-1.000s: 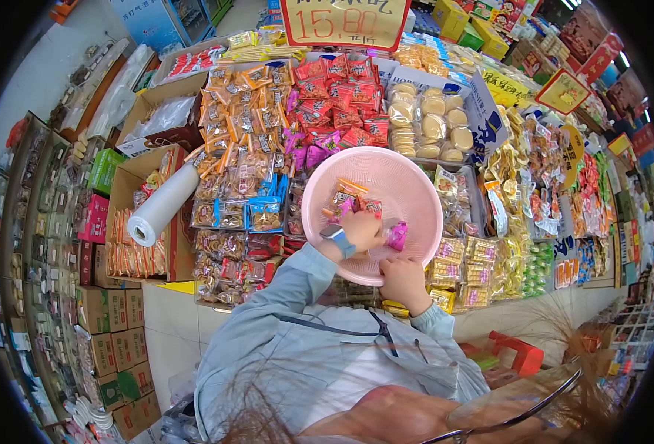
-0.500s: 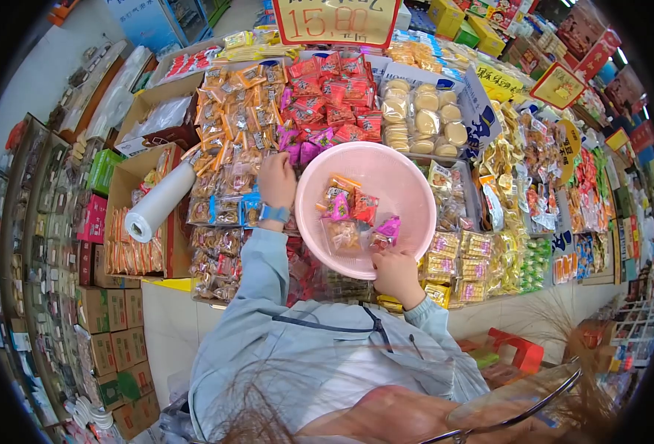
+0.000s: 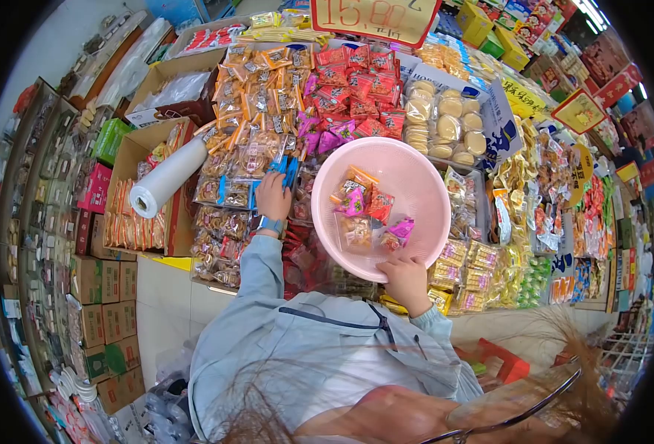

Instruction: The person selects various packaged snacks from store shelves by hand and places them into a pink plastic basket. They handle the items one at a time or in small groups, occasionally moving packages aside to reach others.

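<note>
A pink plastic basin [image 3: 430,185] holds several small wrapped snacks: orange, red and purple packets and a clear one. At its near rim, my right hand [image 3: 404,281] grips the edge, thumb and fingers around it. My left hand [image 3: 273,196], with a watch on the wrist, lies on blue-edged clear packets [image 3: 234,192] left of the basin, fingers spread and nothing visible in them. Purple packets [image 3: 330,133] and red packets [image 3: 356,89] lie beyond the basin, next to orange packets [image 3: 256,89].
A plastic bag roll [image 3: 168,177] rests on a carton of snacks [image 3: 138,222] at the left. Round biscuits in clear packs [image 3: 449,122] lie behind the basin, and a price sign [image 3: 375,18] stands at the top. Yellow packets [image 3: 453,270] are at the basin's right.
My left hand has come down from beside the purple packets to the blue-edged ones, and its fingers have opened out. The whole view has shifted slightly; my right hand still grips the rim.
</note>
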The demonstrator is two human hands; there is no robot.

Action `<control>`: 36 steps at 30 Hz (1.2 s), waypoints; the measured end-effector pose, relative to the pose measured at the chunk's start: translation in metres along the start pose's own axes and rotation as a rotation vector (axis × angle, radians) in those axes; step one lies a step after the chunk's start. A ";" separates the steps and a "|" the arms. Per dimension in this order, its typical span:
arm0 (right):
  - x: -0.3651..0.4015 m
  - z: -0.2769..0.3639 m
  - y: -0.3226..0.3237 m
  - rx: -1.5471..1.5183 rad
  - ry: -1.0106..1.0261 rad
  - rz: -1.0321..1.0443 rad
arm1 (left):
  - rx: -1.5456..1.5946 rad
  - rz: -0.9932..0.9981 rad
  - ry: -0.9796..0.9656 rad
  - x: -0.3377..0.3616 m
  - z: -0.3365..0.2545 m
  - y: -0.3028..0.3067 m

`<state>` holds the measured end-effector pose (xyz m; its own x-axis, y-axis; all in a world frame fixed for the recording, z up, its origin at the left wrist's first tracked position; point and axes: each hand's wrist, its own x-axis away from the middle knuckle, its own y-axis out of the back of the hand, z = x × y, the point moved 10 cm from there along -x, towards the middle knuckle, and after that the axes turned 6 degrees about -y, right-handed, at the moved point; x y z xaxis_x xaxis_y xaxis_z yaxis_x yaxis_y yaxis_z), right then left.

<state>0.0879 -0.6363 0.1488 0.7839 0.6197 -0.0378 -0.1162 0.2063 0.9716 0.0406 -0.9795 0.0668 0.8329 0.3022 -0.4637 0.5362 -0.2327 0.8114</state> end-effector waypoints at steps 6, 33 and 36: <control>0.013 0.002 -0.007 0.007 0.024 -0.044 | -0.041 0.073 -0.134 0.001 -0.046 0.005; 0.002 -0.008 -0.007 -0.002 -0.055 -0.004 | 0.240 0.016 0.138 -0.036 -0.040 0.016; -0.001 -0.007 -0.008 0.025 -0.064 0.038 | 0.451 -0.172 0.193 -0.056 -0.036 0.062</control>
<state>0.0835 -0.6330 0.1397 0.8164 0.5773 0.0137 -0.1324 0.1640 0.9775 0.0224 -0.9771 0.1558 0.7095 0.5264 -0.4685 0.7047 -0.5266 0.4756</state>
